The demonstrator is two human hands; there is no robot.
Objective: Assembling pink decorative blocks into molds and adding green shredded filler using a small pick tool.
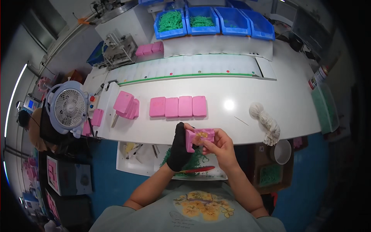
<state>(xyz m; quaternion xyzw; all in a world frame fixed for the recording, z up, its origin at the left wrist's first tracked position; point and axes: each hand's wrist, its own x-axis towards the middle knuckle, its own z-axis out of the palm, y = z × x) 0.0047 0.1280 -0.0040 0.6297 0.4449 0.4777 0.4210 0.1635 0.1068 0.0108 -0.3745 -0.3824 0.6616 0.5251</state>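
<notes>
At the far left, a pale blue and white fan (69, 108) is stood beside a white desk (220, 91). To its right, near the desk's left end, a pile of pink blocks (124, 103) is stacked unevenly. Below the desk's front edge, a white drawer (136, 165) is pulled out, with loose green bits (201, 158) and a red tool (201, 169) held inside. On the desk, a row of four pink blocks (178, 107) is laid side by side.

At the centre, just over the drawer and close to the desk's front edge, a pink piece (209, 132) is held between both hands. Its left side is supported by the left hand (179, 149), covered by a black glove, with the grip closed around it. A yellowish patch (202, 135) is seen on the piece; whether it is made of one part or two cannot be told. Its right side is pinched by the bare right hand (223, 150), with the grip closed between thumb and fingers.

Farther right, a thin stick (242, 121) is laid on the desk, followed by a bundled white cloth (266, 122). At the right end, a spray can (319, 76) is placed.
</notes>
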